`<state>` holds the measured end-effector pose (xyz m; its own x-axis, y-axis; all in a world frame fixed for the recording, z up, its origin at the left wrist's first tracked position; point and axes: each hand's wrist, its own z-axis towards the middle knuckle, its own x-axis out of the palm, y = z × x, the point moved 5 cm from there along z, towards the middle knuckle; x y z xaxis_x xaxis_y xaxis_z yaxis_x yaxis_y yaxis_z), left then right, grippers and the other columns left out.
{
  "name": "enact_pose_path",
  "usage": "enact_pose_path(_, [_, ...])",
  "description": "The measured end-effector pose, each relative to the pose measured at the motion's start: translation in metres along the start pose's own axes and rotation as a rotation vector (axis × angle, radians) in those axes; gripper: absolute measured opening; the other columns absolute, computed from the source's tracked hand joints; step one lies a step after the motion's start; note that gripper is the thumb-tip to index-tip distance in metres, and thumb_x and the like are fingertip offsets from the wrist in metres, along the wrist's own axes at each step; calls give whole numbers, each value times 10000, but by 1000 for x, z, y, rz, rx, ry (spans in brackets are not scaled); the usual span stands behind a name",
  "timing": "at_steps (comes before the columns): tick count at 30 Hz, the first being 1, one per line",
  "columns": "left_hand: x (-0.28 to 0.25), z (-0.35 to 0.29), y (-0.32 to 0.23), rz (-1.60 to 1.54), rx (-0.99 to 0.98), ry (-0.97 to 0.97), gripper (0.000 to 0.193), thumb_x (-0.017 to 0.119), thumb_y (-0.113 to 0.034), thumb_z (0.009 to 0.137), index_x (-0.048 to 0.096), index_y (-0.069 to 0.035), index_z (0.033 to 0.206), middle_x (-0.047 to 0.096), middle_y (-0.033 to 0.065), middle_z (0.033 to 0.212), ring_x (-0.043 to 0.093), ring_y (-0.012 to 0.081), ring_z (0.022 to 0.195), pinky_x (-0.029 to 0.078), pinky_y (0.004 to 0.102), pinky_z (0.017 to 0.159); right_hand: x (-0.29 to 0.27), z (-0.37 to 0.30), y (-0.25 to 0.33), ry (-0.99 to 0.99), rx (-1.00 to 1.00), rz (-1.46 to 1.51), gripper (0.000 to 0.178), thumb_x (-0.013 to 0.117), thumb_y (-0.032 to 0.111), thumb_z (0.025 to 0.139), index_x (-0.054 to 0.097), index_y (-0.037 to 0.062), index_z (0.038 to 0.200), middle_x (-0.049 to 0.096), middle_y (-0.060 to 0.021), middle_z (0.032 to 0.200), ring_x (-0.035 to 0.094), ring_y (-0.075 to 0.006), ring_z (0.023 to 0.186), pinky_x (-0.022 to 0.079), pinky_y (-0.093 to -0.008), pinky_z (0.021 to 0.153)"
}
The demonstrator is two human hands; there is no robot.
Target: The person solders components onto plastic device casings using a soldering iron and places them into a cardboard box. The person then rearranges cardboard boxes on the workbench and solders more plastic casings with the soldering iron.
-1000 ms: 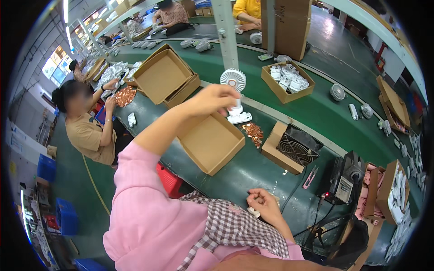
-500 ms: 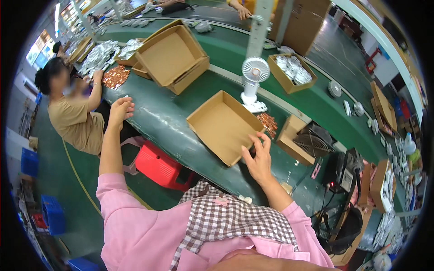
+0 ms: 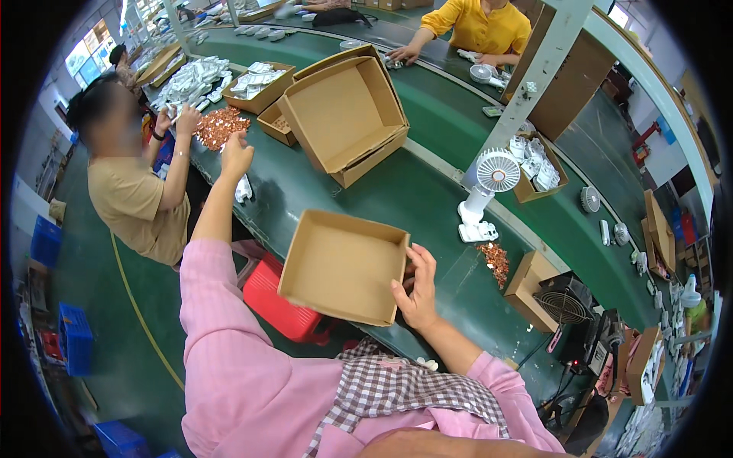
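My right hand point(image 3: 419, 290) grips the right wall of a shallow open cardboard box point(image 3: 347, 267), thumb on the near side and fingers along the edge. The box shows a bare inside and lies tilted on the green work table's near side. My left arm reaches far out to the left. There my left hand point(image 3: 238, 156) is beside a pile of small copper-coloured parts point(image 3: 221, 127), its fingers curled together; what they hold, if anything, is hidden. A white plastic part point(image 3: 243, 188) lies by my left wrist at the table edge.
A larger open cardboard box point(image 3: 347, 114) leans beyond mine. A small white fan point(image 3: 492, 179) stands to the right, near a smaller copper-coloured pile point(image 3: 495, 262). A co-worker point(image 3: 130, 183) in tan sits at left; another person point(image 3: 481, 30) in yellow works across the belt. A red stool point(image 3: 279, 301) is below.
My right hand has closed on the box and shifted it left. My left hand has reached farther out, up to the copper-coloured pile. The view has shifted too.
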<state>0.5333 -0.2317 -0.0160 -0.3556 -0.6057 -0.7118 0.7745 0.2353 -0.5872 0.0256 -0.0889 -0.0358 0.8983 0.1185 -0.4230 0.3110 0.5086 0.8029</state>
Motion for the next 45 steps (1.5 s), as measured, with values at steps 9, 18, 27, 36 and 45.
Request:
enact_pose_path(9, [32,97,-5,449,28,31,581,589,-134,757,434,-52,1311,470,199,1307,405,384,1229,343,442,1038,21,14,-26,172,236,292,496,606,194,797,506,-3,1241,538,-124,1189,561,-189,983,495,-249,658])
enact_pose_path(18, [55,111,-41,665,184,-199,565,612,-190,794,403,-105,1313,428,111,1319,350,319,1262,345,475,996,23,22,-25,153,214,237,428,649,160,756,563,10,1148,561,-114,1157,576,-175,918,505,-234,601])
enact_pose_path(27, [6,99,-76,1079,254,-375,605,574,-148,832,335,-70,1382,402,107,1365,320,281,1299,277,439,1002,22,17,-25,127,188,246,417,664,182,763,571,9,1130,571,-110,1128,581,-168,894,487,-227,586])
enact_pose_path(36, [-82,-8,-83,1084,343,-181,461,699,-178,726,492,-86,1126,581,76,951,597,259,894,450,404,712,19,15,-20,85,156,269,299,650,133,739,597,-2,1001,577,-69,953,537,-117,736,438,-213,541])
enact_pose_path(45, [-122,-168,-118,665,744,44,579,694,-104,666,466,-29,1193,504,114,880,522,281,824,422,382,695,5,-5,-25,-1,236,374,286,627,54,750,629,-30,1023,526,-4,891,463,-34,667,380,-169,556])
